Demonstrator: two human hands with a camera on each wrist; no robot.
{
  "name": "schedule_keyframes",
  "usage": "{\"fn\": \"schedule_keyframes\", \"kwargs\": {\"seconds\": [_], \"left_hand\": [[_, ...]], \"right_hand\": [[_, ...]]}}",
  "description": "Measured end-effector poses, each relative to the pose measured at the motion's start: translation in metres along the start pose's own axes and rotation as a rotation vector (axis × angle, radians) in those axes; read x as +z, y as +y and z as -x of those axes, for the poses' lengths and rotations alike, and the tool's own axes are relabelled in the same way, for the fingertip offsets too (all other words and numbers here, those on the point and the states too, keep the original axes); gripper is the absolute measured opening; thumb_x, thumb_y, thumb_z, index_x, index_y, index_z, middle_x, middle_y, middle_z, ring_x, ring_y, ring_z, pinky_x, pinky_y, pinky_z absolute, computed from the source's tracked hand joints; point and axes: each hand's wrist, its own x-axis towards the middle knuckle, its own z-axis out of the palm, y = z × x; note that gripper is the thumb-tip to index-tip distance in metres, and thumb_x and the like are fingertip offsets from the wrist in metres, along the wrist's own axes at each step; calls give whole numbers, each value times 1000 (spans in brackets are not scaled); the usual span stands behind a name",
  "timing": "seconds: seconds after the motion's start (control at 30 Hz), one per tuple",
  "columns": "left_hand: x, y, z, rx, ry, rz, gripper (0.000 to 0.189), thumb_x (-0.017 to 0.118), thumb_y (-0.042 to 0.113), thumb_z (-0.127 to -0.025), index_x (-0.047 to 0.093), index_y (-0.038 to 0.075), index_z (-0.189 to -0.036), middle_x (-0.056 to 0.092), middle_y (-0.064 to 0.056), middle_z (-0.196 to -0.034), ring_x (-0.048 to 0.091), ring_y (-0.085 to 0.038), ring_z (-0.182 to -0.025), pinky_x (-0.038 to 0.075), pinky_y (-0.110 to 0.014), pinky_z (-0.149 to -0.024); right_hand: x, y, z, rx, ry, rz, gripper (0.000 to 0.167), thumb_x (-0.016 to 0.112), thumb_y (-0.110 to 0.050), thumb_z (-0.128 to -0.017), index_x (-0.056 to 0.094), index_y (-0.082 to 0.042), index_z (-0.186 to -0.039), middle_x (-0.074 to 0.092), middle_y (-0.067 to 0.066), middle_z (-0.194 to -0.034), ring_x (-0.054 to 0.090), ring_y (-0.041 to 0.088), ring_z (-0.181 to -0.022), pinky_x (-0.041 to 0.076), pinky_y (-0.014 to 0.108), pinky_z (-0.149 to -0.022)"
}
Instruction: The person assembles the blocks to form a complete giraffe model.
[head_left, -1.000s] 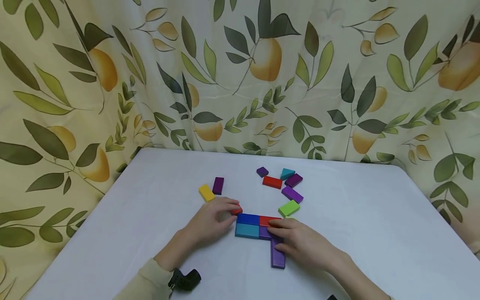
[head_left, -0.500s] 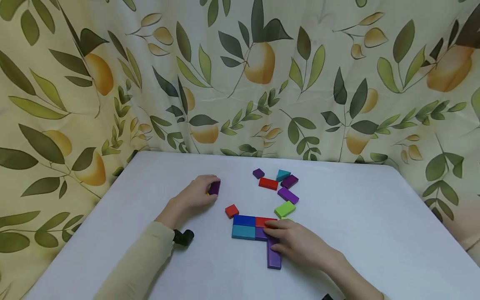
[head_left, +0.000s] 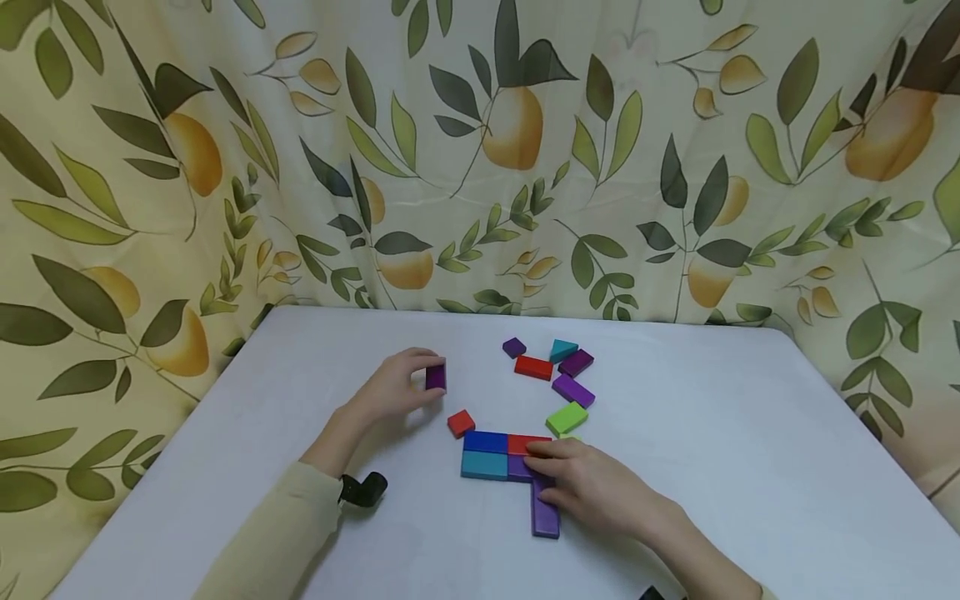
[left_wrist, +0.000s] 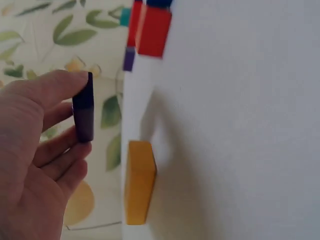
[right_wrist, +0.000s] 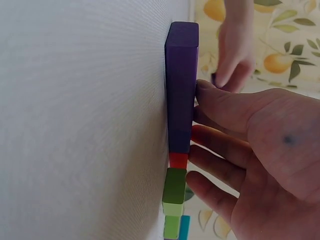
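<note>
My left hand [head_left: 401, 385] pinches a dark purple block [head_left: 436, 377] between thumb and fingers, held above the table in the left wrist view. A yellow block [left_wrist: 140, 182] lies below that hand; in the head view the hand hides it. My right hand [head_left: 600, 483] rests its fingertips on a group of flat blocks laid together. That group has a blue block [head_left: 486, 442], a teal block [head_left: 484, 465], a red block [head_left: 528, 443], a purple block [head_left: 519, 468] partly covered by fingers, and a long purple block [head_left: 545, 510] pointing toward me.
A small red block [head_left: 461, 423] lies by the group's far left corner. Beyond my right hand are a lime green block [head_left: 567, 418], a violet block [head_left: 573, 390], another red block [head_left: 534, 367] and a teal triangle [head_left: 563, 350]. A patterned curtain [head_left: 465, 167] hangs behind the white table [head_left: 712, 433].
My left hand left the small red block, moved away to the far left and picked up the dark purple block, which is now raised. The right hand stays on the group.
</note>
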Motion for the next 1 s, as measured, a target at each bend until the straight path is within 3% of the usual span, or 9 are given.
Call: {"fn": "schedule_keyframes", "kwargs": {"seconds": [0.1,0.3,0.47,0.67,0.77,1.0], "left_hand": [[1,14,17,99,5,45,50,79,21,-89,64,8,-136,56,-12,-140,49,-34,-131,50,-48,-100],[9,38,51,259,-111,55,51,80,24,-89,65,8,-135,60,-5,-135,53,-25,-128,52,-39,-98],[14,51,73,284,-191,4,50,80,29,-89,67,11,-134,61,-1,-134,53,-20,-128,50,-34,-100],[26,57,87,289,-284,-75,54,79,38,-89,66,14,-135,61,1,-134,54,-17,-126,50,-29,-99],[32,58,92,292,-298,-117,55,78,43,-88,66,15,-135,61,4,-134,54,-15,-126,50,-28,-98],[41,53,95,373,-266,-179,57,77,50,-87,68,17,-133,59,6,-132,54,-12,-123,49,-27,-99]], "right_hand": [[-1,0,0,12,-1,0,45,73,-21,-94,65,-8,-136,58,10,-140,53,32,-129,50,45,-99],[-1,0,-1,19,-6,-6,45,73,-21,-94,65,-7,-136,58,10,-140,54,32,-129,50,45,-99],[0,-2,-1,16,-8,-4,45,73,-21,-94,65,-7,-136,58,9,-140,54,31,-128,51,44,-99],[-1,-2,0,16,-4,2,45,73,-22,-94,65,-7,-136,58,9,-140,54,31,-128,50,44,-100],[-1,-2,1,14,-2,4,46,73,-22,-94,64,-7,-136,58,9,-140,54,31,-128,50,44,-100],[0,-2,0,15,-2,2,45,73,-21,-94,65,-7,-136,58,9,-141,54,31,-129,50,45,-100]]}}
